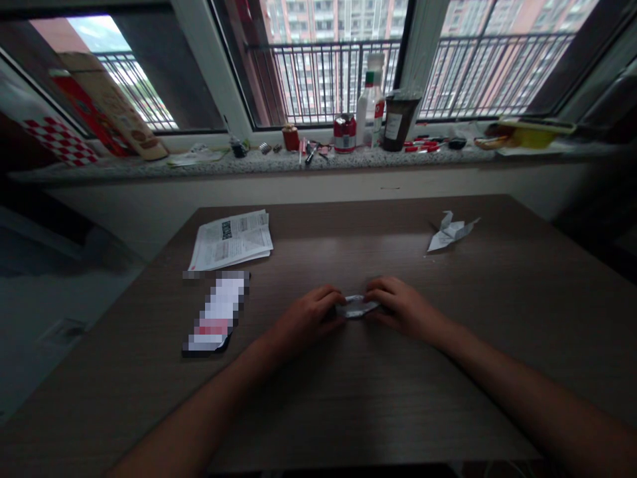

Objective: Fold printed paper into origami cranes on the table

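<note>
Between my two hands, low over the middle of the wooden table (318, 398), is a small piece of folded paper (355, 307). My left hand (321, 311) grips its left end with the fingers curled in. At the other end, my right hand (393, 305) pinches the paper between thumb and fingers. Fingertips cover both ends, and blur hides the exact folds. A folded paper crane (448, 232) sits at the far right of the table, apart from my hands.
Printed sheets (233, 240) lie at the far left, with a phone (216, 313), its screen blurred out, in front of them. Along the granite windowsill (199, 169) stand a red can (344, 133), bottles (365, 109), a dark cup (398, 121) and small items.
</note>
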### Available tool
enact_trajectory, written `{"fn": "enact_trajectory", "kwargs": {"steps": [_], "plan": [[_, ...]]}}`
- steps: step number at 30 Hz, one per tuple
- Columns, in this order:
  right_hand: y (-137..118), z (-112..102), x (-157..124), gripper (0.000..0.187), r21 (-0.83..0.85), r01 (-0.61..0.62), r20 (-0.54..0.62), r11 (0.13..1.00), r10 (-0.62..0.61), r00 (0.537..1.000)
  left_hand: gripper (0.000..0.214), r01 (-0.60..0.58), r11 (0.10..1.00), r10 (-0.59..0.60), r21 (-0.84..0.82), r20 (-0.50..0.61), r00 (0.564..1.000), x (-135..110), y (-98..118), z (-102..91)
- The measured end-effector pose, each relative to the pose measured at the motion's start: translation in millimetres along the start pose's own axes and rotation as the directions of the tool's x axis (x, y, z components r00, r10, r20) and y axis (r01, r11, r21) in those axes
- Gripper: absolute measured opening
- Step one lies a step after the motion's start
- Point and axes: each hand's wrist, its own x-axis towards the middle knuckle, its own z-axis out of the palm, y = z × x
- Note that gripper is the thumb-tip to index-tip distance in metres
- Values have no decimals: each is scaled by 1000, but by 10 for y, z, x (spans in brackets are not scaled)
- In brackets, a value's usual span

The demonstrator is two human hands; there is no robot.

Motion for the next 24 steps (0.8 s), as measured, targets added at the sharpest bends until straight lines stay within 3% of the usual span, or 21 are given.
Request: {"fn": "enact_trajectory", "kwargs": {"steps": [6, 11, 17, 24], "plan": [[-33, 59, 6, 33, 41, 21, 37, 999, -23, 999, 27, 10, 999, -13, -50, -51, 999, 10, 12, 25], [-19, 81, 21, 31, 116, 31, 6, 993, -32, 999, 24, 49, 993, -60, -109, -94, 994, 24, 34, 14], [-23, 112, 48, 18, 134, 18, -36, 991, -13, 999, 27, 14, 990, -26, -139, -85, 996, 13, 34, -12], [-22, 122, 63, 19, 159, -7, -60, 987, 17, 998, 29, -1, 993, -6, -116, -61, 998, 1, -45, 8]]}}
